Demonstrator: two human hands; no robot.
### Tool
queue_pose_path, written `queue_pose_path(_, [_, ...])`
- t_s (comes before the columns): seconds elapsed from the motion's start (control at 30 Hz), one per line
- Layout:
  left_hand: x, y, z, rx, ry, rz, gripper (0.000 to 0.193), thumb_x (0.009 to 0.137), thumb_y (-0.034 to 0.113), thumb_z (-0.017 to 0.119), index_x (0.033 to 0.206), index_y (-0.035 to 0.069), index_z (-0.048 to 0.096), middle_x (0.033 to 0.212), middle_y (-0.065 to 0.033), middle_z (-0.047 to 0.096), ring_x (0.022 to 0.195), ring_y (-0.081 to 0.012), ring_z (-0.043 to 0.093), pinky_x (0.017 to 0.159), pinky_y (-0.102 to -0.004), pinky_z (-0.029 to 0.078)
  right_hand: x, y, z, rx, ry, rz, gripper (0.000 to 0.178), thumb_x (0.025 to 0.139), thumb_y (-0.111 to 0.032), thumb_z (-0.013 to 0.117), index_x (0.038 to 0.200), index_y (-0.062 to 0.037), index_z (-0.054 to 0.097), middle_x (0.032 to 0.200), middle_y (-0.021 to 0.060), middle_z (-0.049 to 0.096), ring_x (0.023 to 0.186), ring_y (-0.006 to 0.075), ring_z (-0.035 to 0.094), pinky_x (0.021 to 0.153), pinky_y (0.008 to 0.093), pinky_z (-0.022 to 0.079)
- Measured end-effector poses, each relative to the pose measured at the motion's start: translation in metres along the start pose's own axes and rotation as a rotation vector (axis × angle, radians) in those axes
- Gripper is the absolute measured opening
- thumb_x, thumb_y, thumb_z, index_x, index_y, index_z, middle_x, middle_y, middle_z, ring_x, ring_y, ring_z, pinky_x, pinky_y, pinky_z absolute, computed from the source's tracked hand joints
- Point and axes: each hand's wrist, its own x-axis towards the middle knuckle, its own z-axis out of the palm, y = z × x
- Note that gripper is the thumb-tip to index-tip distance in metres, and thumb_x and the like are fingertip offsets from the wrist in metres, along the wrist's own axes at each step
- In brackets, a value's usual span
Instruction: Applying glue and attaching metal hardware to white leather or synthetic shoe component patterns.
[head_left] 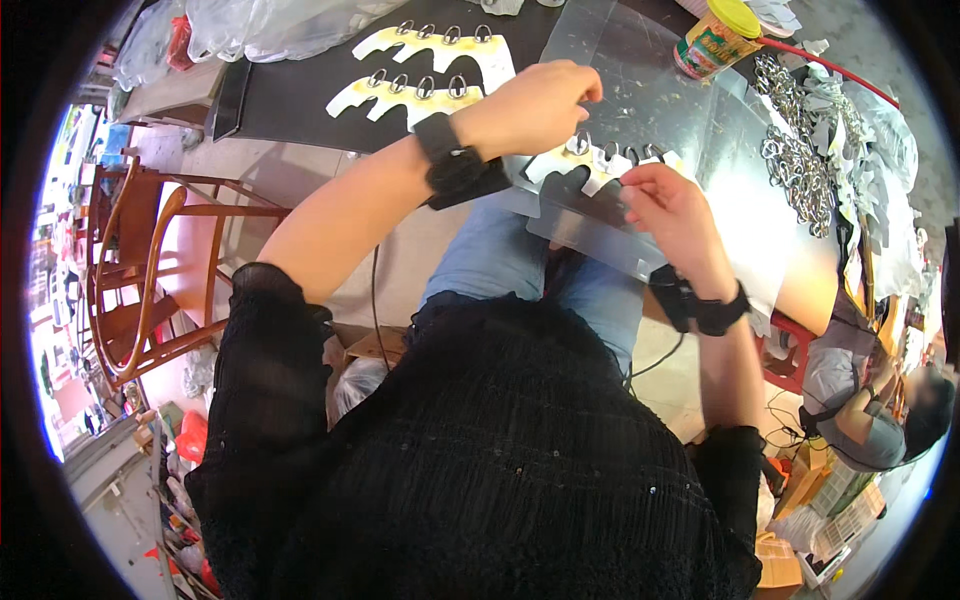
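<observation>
Pinching 1 ringed strip [598, 170] with right fingers [648, 177], left fingers [585, 82] curled, hold unclear, 2 similar strips [440, 100] nearby

Head view, wide fisheye: left one of a side-by-side pair, worn on my head. Facing: down and outward from me, upright, unmirrored. Range: nearest, my black top [500, 450] at six o'clock; farther out, my left grip [530, 108] at twelve and right grip [675, 215] at two, over the desk [285, 105], eleven to two. Span: wide, to a wooden chair [133, 225] at nine and another person [878, 425] near four. Edges: lines bowed, corners dark.
</observation>
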Motion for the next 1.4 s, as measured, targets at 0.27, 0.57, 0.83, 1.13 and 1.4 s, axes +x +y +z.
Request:
queue_pose_path(0.27, [0.018,-0.006,0.021,-0.002,-0.382,0.028,0.016,0.07,0.006,0.055,0.085,0.001,0.056,0.079,-0.0133,0.06,0.077,-0.0273,0.058,0.067,-0.0352,0.044,0.003,0.008,0.036,0.375,0.1,0.172,0.019,0.083,-0.014,0.056,0.093,0.0017,0.054,0.075,0.0043,0.056,0.061,0.0095,0.055,0.051,0.022,0.046])
queue_pose_path(0.57, [-0.022,0.028,0.054,-0.275,0.083,-0.226,0.01,0.076,0.004,0.054,0.084,-0.001,0.056,0.073,-0.0111,0.06,0.066,-0.0176,0.061,0.059,-0.028,0.047,-0.022,0.011,0.02,0.102,0.226,0.089,0.019,0.08,-0.018,0.061,0.084,0.0001,0.056,0.068,0.0014,0.054,0.057,0.0059,0.047,0.05,0.0207,0.039])
queue_pose_path(0.83, [-0.026,0.07,0.078,-1.053,0.325,-0.481,0.007,0.083,-0.001,0.051,0.09,-0.001,0.052,0.086,-0.0058,0.055,0.079,-0.0135,0.058,0.068,-0.026,0.051,-0.028,0.029,0.021,0.036,0.535,-0.104,0.028,0.074,-0.018,0.069,0.084,0.0015,0.051,0.082,0.0067,0.052,0.058,0.0097,0.048,0.053,0.0229,0.041])
queue_pose_path(1.13, [-0.029,0.073,0.121,-1.023,0.287,-0.406,0.015,0.079,-0.003,0.056,0.092,0.0,0.049,0.079,-0.0036,0.05,0.076,-0.0112,0.056,0.067,-0.026,0.05,-0.026,0.029,-0.037,-0.212,0.249,-0.26,0.03,0.065,0.002,0.066,0.091,-0.003,0.052,0.088,0.0043,0.05,0.067,0.0118,0.048,0.062,0.0251,0.043])
queue_pose_path(1.4, [-0.006,0.085,0.118,-0.16,0.257,0.128,0.019,0.066,0.004,0.064,0.082,0.002,0.053,0.084,-0.0098,0.047,0.081,-0.0272,0.048,0.07,-0.0354,0.042,-0.031,0.057,-0.072,-0.449,0.237,-0.433,0.02,0.067,0.0,0.061,0.085,-0.0031,0.053,0.089,0.0067,0.054,0.081,0.0239,0.052,0.072,0.0308,0.043])
